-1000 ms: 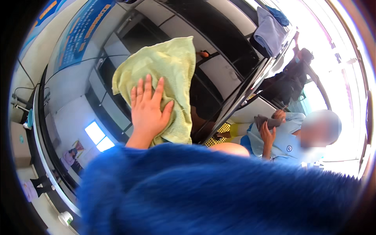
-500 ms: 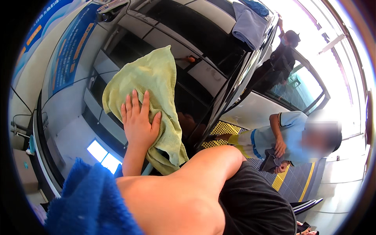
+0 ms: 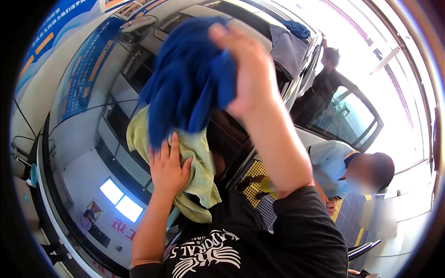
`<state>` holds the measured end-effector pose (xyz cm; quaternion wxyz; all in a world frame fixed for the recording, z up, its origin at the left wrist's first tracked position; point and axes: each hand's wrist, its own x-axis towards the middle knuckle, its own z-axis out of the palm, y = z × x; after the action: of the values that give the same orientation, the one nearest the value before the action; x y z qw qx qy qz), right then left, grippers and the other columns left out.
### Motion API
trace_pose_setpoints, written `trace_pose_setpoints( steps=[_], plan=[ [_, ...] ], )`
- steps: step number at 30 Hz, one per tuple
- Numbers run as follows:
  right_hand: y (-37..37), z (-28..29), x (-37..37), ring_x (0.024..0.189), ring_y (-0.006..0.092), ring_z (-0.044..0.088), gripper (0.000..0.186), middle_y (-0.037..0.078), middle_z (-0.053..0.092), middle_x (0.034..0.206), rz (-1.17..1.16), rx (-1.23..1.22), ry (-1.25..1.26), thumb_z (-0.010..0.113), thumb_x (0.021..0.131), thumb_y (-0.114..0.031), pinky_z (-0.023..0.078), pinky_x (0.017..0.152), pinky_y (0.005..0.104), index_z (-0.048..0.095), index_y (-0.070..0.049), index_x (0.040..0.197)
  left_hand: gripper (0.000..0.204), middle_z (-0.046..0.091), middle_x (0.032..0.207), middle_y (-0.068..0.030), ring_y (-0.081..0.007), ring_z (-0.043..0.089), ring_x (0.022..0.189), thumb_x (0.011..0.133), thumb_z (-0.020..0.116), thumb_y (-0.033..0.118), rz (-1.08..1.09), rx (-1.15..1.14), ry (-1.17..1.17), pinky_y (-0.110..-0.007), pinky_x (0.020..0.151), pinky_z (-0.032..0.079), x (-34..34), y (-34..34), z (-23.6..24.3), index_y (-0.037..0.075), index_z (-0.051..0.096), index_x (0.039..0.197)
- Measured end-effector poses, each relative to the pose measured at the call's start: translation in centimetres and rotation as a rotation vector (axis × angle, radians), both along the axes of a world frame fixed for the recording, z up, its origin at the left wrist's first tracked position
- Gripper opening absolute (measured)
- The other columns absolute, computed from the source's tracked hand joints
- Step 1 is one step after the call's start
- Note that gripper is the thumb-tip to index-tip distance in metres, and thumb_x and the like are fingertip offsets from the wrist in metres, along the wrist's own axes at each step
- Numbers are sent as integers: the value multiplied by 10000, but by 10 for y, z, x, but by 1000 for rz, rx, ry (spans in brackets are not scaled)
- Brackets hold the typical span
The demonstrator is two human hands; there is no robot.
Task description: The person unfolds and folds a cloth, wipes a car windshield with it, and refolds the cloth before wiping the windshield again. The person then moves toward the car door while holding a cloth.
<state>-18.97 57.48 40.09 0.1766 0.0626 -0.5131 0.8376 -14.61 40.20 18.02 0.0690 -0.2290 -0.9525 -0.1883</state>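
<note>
Right fingers (image 3: 225, 39) grip a bunched, draping blue cloth (image 3: 187, 78); left fingers (image 3: 165, 152), slightly parted, lie flat on textured yellow-green cloth (image 3: 199, 155) beneath them.

Daylight (image 3: 357, 55) glares at right — yellow floor grating (image 3: 255, 168) below, blue wall banner (image 3: 46, 28) upper left.

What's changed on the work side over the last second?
The blue towel swung from the picture's lower edge up and forward; the right hand now holds it, hiding the upper part of the green cloth. The left hand stays flat on that cloth.
</note>
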Motion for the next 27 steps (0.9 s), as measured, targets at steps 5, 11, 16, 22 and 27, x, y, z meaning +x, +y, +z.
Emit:
trace_pose_setpoints(
  steps=[5,11,16,22,27],
  plan=[
    [98,15,-119,608,160,582,168,66,614,783,-350,155,29,659,943,-136,476,543,297,587,6,997,749,357,1557,-211,-404,306,1450,873,649,416,-14,66,138,-525,1196,193,0,-5,10,74,410,1495],
    [181,-23,-140,982,292,646,297,200,632,1134,-537,680,-420,666,920,-154,517,850,467,583,48,1122,684,416,1521,-214,-415,355,1424,850,673,382,-48,170,144,-507,1195,215,0,-12,17,67,506,1434],
    [181,-44,-115,1052,358,632,558,245,659,1060,-980,1580,-700,745,763,-320,485,932,468,604,59,1148,529,551,1377,-221,-393,489,1310,816,703,240,-33,330,177,-492,1114,343,-4,-18,9,34,595,1291],
    [79,-48,-9,844,343,664,313,115,673,895,-313,1646,-379,663,822,-342,531,714,426,655,-58,953,343,659,1042,-165,-317,623,944,778,756,202,205,460,212,-417,771,499,2,-57,8,17,639,1042],
    [11,-102,48,749,257,656,504,85,639,764,-140,2125,-126,703,828,-469,514,683,386,614,-29,1057,580,623,1024,-139,-357,596,976,768,814,386,432,108,-56,-442,801,510,0,-46,31,14,570,1142]
  ],
)
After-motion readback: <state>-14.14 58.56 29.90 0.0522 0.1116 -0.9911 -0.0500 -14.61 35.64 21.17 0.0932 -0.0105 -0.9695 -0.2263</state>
